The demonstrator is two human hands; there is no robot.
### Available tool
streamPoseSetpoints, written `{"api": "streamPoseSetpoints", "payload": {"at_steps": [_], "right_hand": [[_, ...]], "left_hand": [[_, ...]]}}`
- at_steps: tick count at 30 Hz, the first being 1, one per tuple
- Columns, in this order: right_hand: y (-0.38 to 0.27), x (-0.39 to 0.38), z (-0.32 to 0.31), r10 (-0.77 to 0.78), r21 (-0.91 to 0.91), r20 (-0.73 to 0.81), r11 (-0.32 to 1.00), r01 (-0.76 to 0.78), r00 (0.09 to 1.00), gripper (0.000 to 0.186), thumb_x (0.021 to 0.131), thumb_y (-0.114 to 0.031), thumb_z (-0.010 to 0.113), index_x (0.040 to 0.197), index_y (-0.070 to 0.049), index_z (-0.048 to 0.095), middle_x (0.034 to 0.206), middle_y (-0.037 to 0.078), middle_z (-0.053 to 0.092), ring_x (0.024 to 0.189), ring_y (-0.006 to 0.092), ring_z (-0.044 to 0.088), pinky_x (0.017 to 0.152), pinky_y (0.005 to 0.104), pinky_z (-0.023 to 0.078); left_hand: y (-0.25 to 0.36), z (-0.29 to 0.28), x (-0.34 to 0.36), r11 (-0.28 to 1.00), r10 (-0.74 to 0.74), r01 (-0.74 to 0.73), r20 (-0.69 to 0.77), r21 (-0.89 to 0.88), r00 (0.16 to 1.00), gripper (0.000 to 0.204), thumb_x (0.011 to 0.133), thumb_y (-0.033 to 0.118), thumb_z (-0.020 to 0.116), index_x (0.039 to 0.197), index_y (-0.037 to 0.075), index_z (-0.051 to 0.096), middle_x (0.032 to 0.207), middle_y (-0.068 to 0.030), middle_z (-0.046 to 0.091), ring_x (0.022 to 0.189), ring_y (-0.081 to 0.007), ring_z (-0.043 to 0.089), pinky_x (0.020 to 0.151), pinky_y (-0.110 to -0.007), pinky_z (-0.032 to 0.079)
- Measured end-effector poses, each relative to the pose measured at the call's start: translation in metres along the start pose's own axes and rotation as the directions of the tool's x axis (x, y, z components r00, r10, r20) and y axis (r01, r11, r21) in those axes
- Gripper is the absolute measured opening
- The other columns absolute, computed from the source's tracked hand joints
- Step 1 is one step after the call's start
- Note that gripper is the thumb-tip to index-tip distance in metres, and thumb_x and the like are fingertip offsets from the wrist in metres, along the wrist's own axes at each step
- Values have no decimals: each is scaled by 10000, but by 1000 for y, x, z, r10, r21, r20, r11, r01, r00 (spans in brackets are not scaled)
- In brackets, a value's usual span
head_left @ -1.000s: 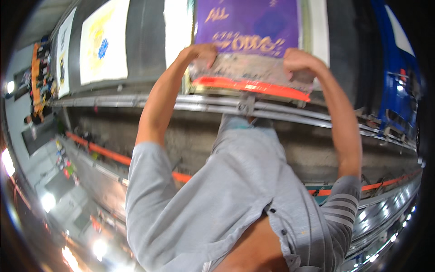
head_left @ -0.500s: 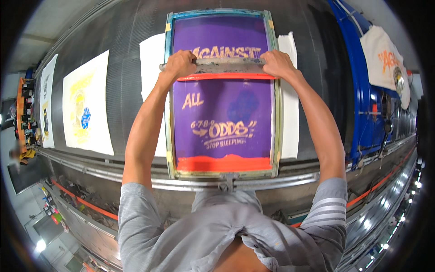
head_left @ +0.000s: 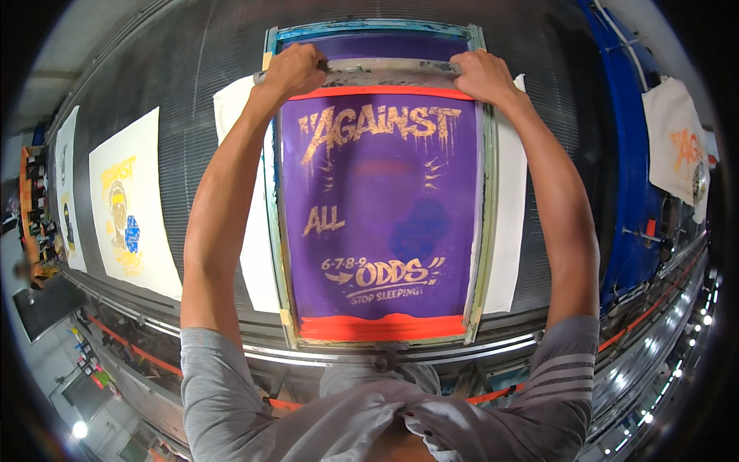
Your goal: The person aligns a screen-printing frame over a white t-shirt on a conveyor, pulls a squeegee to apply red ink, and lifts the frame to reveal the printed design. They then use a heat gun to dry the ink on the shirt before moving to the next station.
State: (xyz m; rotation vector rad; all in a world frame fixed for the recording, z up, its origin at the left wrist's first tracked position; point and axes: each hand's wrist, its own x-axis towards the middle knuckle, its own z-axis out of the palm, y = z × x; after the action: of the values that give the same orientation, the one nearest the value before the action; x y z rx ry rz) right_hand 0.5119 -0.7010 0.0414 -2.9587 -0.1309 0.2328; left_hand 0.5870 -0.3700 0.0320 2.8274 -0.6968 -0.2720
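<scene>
The purple mesh of the metal-framed printing screen [head_left: 381, 223] lies open between the ink-smeared squeegee [head_left: 381, 75] and a red ink band [head_left: 382, 326] at its near edge. The raised frame rails wall both sides, and a blue machine arm [head_left: 627, 154] blocks the right.

A long dark grey printing table [head_left: 185, 85] sweeps across the frame from upper left to lower right, its metal rail [head_left: 231, 346] gleaming along the near edge. Blue machine framing [head_left: 627, 154] stands at the right, and a cluttered shelf [head_left: 35, 208] sits at the far left. Small bright lamps [head_left: 677, 369] dot the lower right, and one lamp [head_left: 79, 429] glows at lower left.
</scene>
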Motion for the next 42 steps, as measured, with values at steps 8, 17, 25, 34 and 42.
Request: {"api": "streamPoseSetpoints", "payload": {"at_steps": [8,17,25,34,42], "right_hand": [[8,2,12,-3,18,6,1000,3,1000,467,737,-165,648,1184,-50,722,1080,230,715,1046,391,669,971,472,511],[5,-3,35,-26,-90,-135,996,14,991,369,728,-128,562,1027,-59,766,985,194,732,961,394,692,894,482,542],[0,-29,51,-39,-102,-159,994,23,986,334,747,-128,579,1026,-55,749,1018,113,712,963,352,680,840,470,550],[-29,-152,81,-62,-75,-175,996,49,983,293,717,-111,638,996,-73,719,972,59,679,952,298,669,797,426,555],[-73,-315,115,-141,11,-328,988,153,934,114,650,-53,608,763,-48,627,800,76,607,800,289,637,651,418,548]], "left_hand": [[-11,8,-1,998,36,-34,-38,52,999,270,769,116,627,988,89,783,893,-198,731,881,-388,703,838,-445,557],[-18,27,-16,981,90,-61,-158,184,983,261,719,88,638,931,78,790,782,-199,715,719,-380,702,697,-437,575],[-13,45,-44,983,101,-58,-254,174,962,286,693,105,657,942,123,796,814,-152,728,721,-369,701,686,-441,570],[21,74,-167,987,49,-15,-207,162,977,340,677,74,699,987,179,793,862,-24,719,752,-285,703,655,-401,557],[70,101,-328,997,24,-12,-161,76,987,379,652,10,684,985,165,776,897,-13,718,753,-272,702,605,-406,545]]}}
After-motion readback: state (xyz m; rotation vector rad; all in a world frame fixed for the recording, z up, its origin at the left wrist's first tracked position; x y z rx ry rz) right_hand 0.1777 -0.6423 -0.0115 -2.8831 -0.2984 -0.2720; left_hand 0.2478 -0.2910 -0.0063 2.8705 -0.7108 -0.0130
